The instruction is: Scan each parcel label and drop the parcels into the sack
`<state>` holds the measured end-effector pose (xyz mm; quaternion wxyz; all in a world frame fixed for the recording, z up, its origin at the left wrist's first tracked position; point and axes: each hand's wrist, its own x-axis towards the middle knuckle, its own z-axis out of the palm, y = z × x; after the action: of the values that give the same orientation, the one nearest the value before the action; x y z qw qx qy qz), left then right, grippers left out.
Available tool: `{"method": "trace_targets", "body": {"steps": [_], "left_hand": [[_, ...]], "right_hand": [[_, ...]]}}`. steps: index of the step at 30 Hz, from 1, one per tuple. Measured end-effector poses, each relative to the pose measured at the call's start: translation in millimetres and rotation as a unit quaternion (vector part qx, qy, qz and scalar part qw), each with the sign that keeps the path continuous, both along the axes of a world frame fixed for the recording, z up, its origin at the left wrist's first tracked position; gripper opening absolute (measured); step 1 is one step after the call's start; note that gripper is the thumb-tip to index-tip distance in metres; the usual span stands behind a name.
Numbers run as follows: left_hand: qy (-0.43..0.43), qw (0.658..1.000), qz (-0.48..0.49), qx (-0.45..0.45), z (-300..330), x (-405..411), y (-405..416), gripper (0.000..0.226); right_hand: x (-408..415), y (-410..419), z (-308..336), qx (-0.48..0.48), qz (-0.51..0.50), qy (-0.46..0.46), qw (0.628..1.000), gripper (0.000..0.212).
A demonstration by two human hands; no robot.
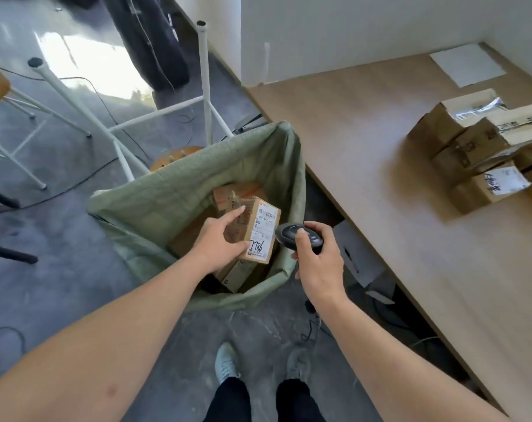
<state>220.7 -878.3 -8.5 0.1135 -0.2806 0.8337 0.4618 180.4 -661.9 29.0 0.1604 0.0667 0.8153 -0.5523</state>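
Head view shows my left hand (219,239) gripping the small brown cardboard parcel (252,229) over the open green woven sack (167,190). My right hand (316,260) grips the black scanner (298,236). If I tip the parcel, its white label (263,229) may not scan.

Grey floor (60,245), wooden table (365,166), white wall (349,32).

Print on the held parcel's label (263,231) is too small to read. The pile of parcels (483,153) at the table's (365,166) right edge is blurred and cut off.
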Motion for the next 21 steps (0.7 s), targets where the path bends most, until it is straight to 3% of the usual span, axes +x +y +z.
{"method": "trace_targets", "body": {"steps": [11,21], "left_hand": [[-0.051,0.998,-0.042,-0.021,-59,-12,38,0.092],[-0.110,0.977,-0.159,-0.094,-73,-28,60,0.062]], "right_hand": [[-11,10,-37,0.013,-0.013,-0.037,0.999,0.016],[-14,20,-48,0.020,-0.024,-0.037,0.999,0.017]]}}
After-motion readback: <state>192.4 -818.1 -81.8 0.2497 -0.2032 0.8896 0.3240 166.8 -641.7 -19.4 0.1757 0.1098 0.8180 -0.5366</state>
